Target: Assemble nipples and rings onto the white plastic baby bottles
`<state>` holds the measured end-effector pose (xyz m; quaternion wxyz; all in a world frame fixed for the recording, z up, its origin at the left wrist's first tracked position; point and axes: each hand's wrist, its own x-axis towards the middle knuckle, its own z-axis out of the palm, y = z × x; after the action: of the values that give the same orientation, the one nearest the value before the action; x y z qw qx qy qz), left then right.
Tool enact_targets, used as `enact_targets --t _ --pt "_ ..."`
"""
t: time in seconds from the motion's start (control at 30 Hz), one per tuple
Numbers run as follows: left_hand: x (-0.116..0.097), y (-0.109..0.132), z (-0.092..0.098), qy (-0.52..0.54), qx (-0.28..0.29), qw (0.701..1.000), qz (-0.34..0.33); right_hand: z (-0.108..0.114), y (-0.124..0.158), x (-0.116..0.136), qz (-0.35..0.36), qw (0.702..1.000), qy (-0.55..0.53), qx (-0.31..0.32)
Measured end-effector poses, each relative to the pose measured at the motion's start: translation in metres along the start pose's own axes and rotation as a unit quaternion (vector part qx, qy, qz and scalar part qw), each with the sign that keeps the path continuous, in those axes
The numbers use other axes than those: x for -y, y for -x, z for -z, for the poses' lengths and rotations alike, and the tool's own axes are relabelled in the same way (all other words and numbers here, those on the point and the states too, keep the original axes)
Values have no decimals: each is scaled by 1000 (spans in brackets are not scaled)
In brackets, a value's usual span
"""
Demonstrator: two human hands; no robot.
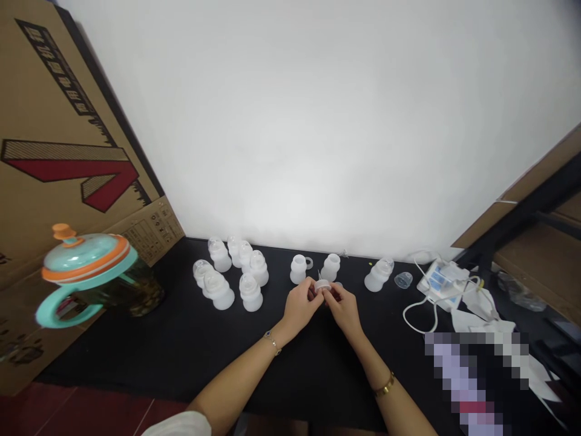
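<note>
White wall [318, 121] fills the back. Big cardboard box [54, 121] with a red mark leans on the left, its foot at the table edge. Black table [181, 345] runs across the lower half. Jug [91, 278] with a teal handle and a teal-and-orange lid stands on the table's left, just in front of the box. Both my forearms come in from the bottom and meet mid-table. My left hand [301, 306] and my right hand [345, 309] are fingertip to fingertip, both pinching the same small white cap [322, 285], held just above the table between them; which fingers do the pinching is too small to tell. Thin bracelet [272, 342] on my left wrist, gold bracelet [385, 384] on my right. White device [442, 281] with a blue label lies at the right, its white cable [415, 315] looping toward me. Cluster of white bottles [221, 292] stands left of my hands, near the wall, packed close. Two more bottles, one [298, 269] and another [331, 267], stand just behind my hands, the cap right in front of the gap between them. A lone bottle [378, 274] stands further right, tilted. Clear dome [403, 280] lies just beside it, toward the device. Small ring [309, 263] sits touching the first of the two middle bottles.
</note>
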<state>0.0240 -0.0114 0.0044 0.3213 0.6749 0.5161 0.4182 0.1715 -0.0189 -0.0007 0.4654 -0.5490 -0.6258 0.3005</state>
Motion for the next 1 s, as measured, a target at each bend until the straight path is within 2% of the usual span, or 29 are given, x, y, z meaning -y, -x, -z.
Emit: enact_targets --t 0.7,1.0 --pt "0 0 0 -4 -1 1000 -9 -1 0 1 -6 1000 -11 -3" --pt "2 -1 1 -16 -7 1000 -6 -1 1 4 -32 998 -57 18"
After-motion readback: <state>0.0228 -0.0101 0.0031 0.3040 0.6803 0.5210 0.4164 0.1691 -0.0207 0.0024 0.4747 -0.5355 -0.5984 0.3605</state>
